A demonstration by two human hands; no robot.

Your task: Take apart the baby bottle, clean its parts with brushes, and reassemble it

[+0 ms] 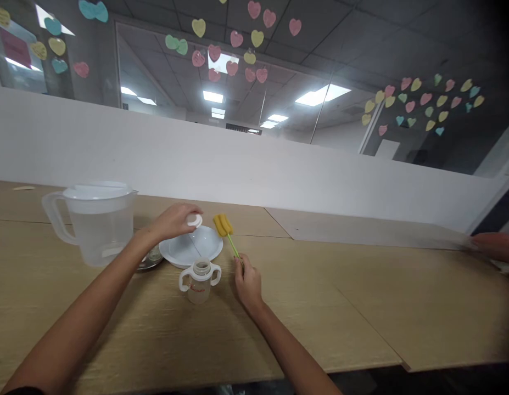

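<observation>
My left hand (177, 220) is closed on a white bottle lid (194, 220), raised above a white bowl (167, 253). A thin straw-like line (195, 245) runs down from the lid toward the bottle. Upright on the table in front of the bowl stands a clear baby bottle (200, 291) with two white side handles, its mouth uncovered. Wrapped round the green stick of a sponge bottle brush (223, 226), my right hand (249, 281) is to the right of the bottle. The brush's yellow head points up and away from me.
At the left a large lidded plastic pitcher (100, 225) holds clear liquid. A metal dish (149, 262) lies partly behind my left forearm. Behind the wooden table (320, 307) rises a white partition (238, 164) with glass above. Another person's arm (495, 247) shows at the right edge.
</observation>
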